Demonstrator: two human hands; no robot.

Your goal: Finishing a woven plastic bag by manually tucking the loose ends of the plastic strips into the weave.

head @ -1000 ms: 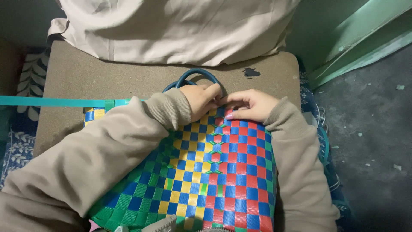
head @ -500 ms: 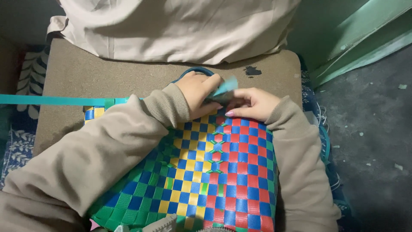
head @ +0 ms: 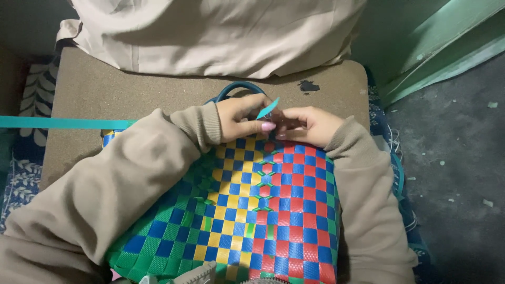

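Item: teal strip end (head: 268, 108), flat plastic, pointed, pinched in my left hand (head: 243, 117), fingers pressed together on it; it slants up and right, toward my right hand (head: 306, 125), which sits just beside with fingers curled on the basket's top edge. Woven basket (head: 263, 210): glossy checkered plastic, blue, yellow, red, green. Teal handle (head: 236, 89) arches behind, over the brown cushion (head: 105, 89).

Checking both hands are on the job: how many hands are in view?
2: left hand pinches a teal strip end at the woven basket's top edge; right hand touches it there.
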